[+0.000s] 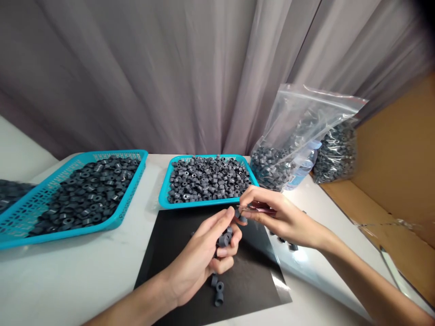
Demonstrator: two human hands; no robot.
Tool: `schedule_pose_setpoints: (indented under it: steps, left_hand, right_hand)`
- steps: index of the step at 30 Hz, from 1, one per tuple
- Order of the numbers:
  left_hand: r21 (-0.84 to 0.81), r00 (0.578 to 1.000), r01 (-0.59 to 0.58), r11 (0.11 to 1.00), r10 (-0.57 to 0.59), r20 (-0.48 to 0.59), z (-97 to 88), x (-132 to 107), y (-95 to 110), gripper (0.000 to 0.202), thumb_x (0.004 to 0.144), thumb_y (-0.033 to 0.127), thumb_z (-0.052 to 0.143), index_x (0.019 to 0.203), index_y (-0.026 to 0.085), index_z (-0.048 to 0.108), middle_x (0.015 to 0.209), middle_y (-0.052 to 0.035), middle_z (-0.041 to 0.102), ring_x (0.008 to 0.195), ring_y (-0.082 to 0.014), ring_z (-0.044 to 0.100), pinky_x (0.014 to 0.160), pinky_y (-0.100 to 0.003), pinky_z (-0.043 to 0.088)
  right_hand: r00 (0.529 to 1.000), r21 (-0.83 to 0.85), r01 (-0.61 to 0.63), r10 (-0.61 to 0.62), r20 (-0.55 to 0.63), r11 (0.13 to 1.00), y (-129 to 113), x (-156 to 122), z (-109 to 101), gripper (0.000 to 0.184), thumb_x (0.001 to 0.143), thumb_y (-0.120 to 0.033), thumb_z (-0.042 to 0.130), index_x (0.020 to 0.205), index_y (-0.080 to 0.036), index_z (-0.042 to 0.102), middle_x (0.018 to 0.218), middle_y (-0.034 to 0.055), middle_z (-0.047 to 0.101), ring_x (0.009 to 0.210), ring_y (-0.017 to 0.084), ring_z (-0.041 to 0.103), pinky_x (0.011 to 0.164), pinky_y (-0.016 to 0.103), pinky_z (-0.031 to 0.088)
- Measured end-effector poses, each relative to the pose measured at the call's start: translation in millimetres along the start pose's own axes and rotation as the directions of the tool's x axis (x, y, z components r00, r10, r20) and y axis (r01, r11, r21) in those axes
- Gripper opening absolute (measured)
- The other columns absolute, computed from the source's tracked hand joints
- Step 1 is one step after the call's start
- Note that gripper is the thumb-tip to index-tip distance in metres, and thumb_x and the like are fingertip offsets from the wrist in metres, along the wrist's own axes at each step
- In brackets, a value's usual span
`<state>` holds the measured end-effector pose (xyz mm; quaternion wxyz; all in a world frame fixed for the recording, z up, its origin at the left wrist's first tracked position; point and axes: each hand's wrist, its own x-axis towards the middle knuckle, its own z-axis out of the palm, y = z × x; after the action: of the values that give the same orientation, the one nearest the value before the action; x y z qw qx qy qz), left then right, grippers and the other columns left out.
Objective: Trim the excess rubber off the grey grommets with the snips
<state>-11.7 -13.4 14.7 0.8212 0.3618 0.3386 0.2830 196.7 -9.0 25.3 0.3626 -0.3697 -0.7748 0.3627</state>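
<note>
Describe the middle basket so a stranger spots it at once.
Find the grey curtain, then the white table below it. Toward the table's far side, just beyond a black sheet, sits a blue basket of small grey rings. Unlike the left basket, whose latticed end is bare, it is filled end to end.

Left hand (199,256) and right hand (277,213) above a glossy black rectangular sheet (254,278).
The left hand cups small dark-grey hollow cylinders (223,241); the right grips a slim shiny tool (261,209) beside one. Behind, a turquoise perforated plastic basket (204,203) is heaped with similar cylinders.
</note>
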Motion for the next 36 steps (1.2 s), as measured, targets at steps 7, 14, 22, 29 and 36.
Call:
schedule_pose_setpoints:
  steps: [7, 14, 22, 29, 36]
  left_hand:
    - [0.028, 1.000, 0.004, 1.000, -0.005, 0.023, -6.0, 6.1, -6.2, 0.029, 0.100, 0.042, 0.057, 0.087, 0.016, 0.056, 0.074, 0.0050, 0.044, 0.054, -0.0032, 0.021, 0.041, -0.016, 0.012]
    - [0.048, 1.000, 0.010, 0.999, -0.010, -0.002, -8.3, 9.2, -9.3, 0.028, 0.101, 0.041, 0.056, 0.087, 0.018, 0.050, 0.075, 0.0054, 0.045, 0.055, -0.0035, 0.022, 0.043, -0.016, 0.012]
    - [0.066, 1.000, -0.007, 0.998, 0.006, 0.007, -8.9, 11.2, -11.3, 0.020, 0.100, 0.041, 0.057, 0.100, 0.022, 0.052, 0.073, 0.0060, 0.045, 0.055, -0.0044, 0.022, 0.042, -0.016, 0.011]
    - [0.063, 1.000, -0.014, 0.998, 0.014, -0.010, -7.7, 14.2, -11.9, 0.019, 0.100, 0.040, 0.057, 0.100, 0.022, 0.051, 0.072, 0.0061, 0.046, 0.054, -0.0047, 0.021, 0.042, -0.015, 0.011]
    - [0.032, 1.000, -0.007, 0.999, 0.008, -0.016, -9.6, 13.2, -11.0, 0.022, 0.101, 0.040, 0.057, 0.092, 0.020, 0.051, 0.073, 0.0062, 0.044, 0.054, -0.0043, 0.020, 0.042, -0.015, 0.011]
  right_hand:
    - [1.000, -0.021, -0.010, 0.010, 0.016, 1.000, 11.5, -2.9, -3.2, 0.005, 0.102, -0.020, 0.055, 0.101, -0.020, 0.061, 0.097, 0.0016, 0.060, 0.084, 0.012, 0.056, 0.071, 0.023, 0.042]
    - [0.999, -0.088, -0.023, 0.027, 0.035, 0.996, 17.4, -2.9, -3.3, 0.010, 0.100, -0.013, 0.055, 0.099, -0.020, 0.061, 0.096, 0.0002, 0.058, 0.082, 0.012, 0.053, 0.073, 0.024, 0.040]
    - [0.999, -0.165, -0.038, 0.042, 0.024, 0.986, 21.7, -3.5, 0.3, 0.004, 0.102, -0.020, 0.056, 0.100, -0.021, 0.059, 0.092, -0.0012, 0.056, 0.077, 0.011, 0.049, 0.069, 0.024, 0.038]
    - [0.996, -0.114, -0.081, 0.083, 0.013, 0.990, 22.3, -2.8, 5.6, 0.011, 0.103, -0.031, 0.055, 0.102, -0.021, 0.061, 0.091, -0.0008, 0.061, 0.075, 0.011, 0.051, 0.066, 0.024, 0.040]
    - [0.989, 0.060, -0.142, 0.144, -0.038, 0.988, 18.9, -4.7, -5.0, 0.014, 0.101, -0.035, 0.059, 0.106, -0.022, 0.061, 0.097, -0.0003, 0.064, 0.084, 0.012, 0.058, 0.072, 0.021, 0.045]
